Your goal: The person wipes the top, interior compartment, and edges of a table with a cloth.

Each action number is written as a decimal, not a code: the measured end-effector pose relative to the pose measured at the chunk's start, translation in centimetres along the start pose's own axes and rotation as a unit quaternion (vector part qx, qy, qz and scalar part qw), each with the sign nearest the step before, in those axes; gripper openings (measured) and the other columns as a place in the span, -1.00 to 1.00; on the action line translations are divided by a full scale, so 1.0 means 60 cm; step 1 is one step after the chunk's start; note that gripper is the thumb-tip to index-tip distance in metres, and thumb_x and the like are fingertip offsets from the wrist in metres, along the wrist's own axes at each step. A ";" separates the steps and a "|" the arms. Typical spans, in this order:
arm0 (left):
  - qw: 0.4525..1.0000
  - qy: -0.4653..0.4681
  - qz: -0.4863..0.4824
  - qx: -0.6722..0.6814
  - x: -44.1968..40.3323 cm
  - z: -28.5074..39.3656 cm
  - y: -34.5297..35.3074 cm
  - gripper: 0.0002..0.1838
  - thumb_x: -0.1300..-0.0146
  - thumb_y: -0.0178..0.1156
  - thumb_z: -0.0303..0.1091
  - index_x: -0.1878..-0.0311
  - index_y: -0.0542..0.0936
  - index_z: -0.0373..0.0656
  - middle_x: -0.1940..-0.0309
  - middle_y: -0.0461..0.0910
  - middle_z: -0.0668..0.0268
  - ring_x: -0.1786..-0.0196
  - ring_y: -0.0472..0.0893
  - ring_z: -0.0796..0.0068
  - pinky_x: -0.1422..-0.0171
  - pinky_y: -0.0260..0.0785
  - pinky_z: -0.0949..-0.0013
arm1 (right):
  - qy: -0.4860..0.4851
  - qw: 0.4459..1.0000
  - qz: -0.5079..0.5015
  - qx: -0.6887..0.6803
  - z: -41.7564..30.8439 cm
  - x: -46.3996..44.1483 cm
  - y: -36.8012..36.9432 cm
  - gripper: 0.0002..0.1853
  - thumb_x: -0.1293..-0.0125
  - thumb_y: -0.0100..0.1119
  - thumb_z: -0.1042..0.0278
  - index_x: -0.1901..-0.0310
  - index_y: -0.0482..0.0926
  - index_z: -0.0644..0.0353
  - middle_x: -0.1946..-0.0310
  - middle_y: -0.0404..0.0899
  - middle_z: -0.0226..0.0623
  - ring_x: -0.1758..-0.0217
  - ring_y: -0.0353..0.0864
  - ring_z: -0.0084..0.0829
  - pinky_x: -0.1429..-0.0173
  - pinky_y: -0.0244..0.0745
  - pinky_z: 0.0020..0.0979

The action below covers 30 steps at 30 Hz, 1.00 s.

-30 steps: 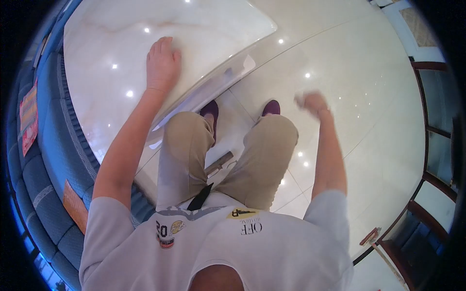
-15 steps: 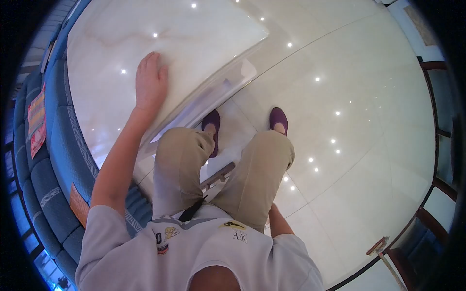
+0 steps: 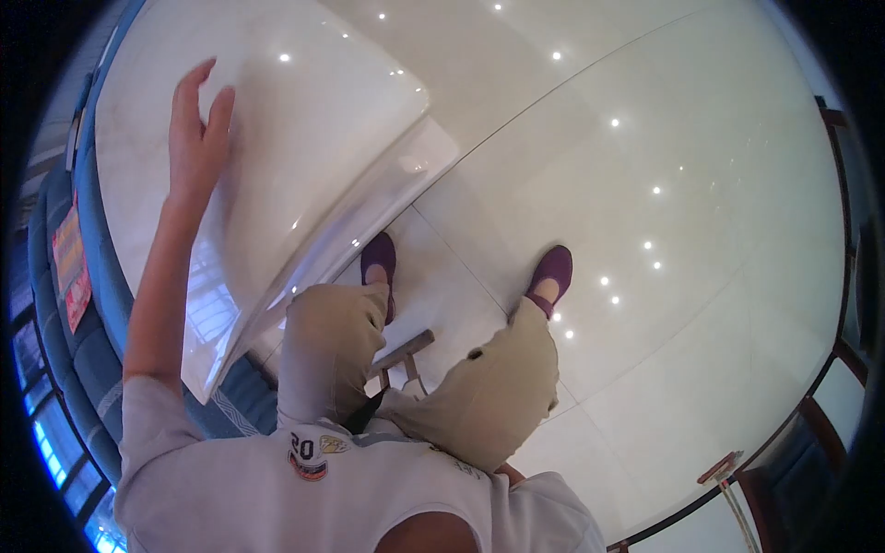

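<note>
My left hand (image 3: 199, 138) is over the glossy white table (image 3: 304, 120), near its left part, with thumb and fingers apart and nothing between them. Whether it touches the tabletop is hard to tell. Only a bit of my right forearm (image 3: 510, 474) shows beside my hip; the hand itself is hidden behind my body and leg. Between my knees, part of a wooden stool (image 3: 402, 357) is visible.
A blue sofa (image 3: 106, 323) with a red and orange packet (image 3: 71, 263) runs along the left. My purple shoes (image 3: 551, 270) stand on the pale tiled floor (image 3: 701, 276). A broom-like tool (image 3: 719, 468) and a dark chair (image 3: 793, 488) are at the lower right.
My left hand has moved left and farther forward over the table, its fingers spreading. My right hand has gone from out over the floor to behind my hip. My knees are farther apart.
</note>
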State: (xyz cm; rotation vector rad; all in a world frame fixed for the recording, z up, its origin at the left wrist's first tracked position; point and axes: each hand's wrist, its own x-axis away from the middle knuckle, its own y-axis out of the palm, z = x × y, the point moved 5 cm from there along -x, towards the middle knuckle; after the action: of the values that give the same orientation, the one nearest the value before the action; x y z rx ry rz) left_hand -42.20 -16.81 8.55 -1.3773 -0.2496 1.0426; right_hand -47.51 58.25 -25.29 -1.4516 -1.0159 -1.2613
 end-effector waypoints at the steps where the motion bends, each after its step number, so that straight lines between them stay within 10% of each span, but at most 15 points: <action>1: 1.000 0.004 -0.008 0.000 -0.034 0.013 0.021 -0.54 -0.31 0.09 -0.27 -0.21 0.37 -0.28 -0.14 0.44 0.17 -0.05 0.47 0.30 -0.10 0.33 0.31 | 0.008 1.000 0.002 -0.004 0.006 0.013 -0.004 -0.33 -0.13 0.05 -0.30 0.02 0.56 0.22 0.15 0.61 -0.14 0.05 0.58 -0.32 -0.05 0.42 -0.20; 4: 0.997 -0.015 -0.002 0.077 -0.120 0.054 0.083 -0.62 -0.31 0.09 -0.27 -0.12 0.45 -0.29 -0.04 0.51 0.16 0.01 0.48 0.26 -0.10 0.30 0.27 | 0.030 0.999 0.009 -0.016 0.011 0.045 -0.013 -0.34 -0.12 0.07 -0.28 0.04 0.57 0.23 0.17 0.62 -0.14 0.06 0.59 -0.32 -0.03 0.43 -0.21; 9: 0.952 0.141 -0.269 0.012 -0.170 0.045 0.132 -0.68 -0.38 -0.08 -0.25 0.06 0.50 -0.32 0.09 0.54 0.13 -0.06 0.46 0.17 -0.38 0.10 0.16 | 0.063 0.998 0.016 -0.016 0.008 0.091 -0.026 -0.35 -0.10 0.10 -0.26 0.06 0.57 0.24 0.20 0.62 -0.14 0.08 0.60 -0.31 0.00 0.44 -0.21; 30: 0.971 0.131 -0.201 0.008 -0.088 -0.059 -0.009 -0.76 -0.24 0.05 -0.26 0.28 0.56 -0.26 0.32 0.56 0.15 0.11 0.52 0.15 -0.35 0.17 0.04 | 0.023 0.985 0.053 0.163 -0.154 0.163 -0.279 -0.41 -0.03 0.23 -0.16 0.16 0.60 0.28 0.32 0.64 -0.14 0.18 0.64 -0.29 0.12 0.49 -0.24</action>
State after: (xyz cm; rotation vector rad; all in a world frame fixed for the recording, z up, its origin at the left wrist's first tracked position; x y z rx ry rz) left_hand -42.45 -22.93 10.33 -1.3619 -0.3079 0.5189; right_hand -64.49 53.12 -13.12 -1.2016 -1.0463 -0.9940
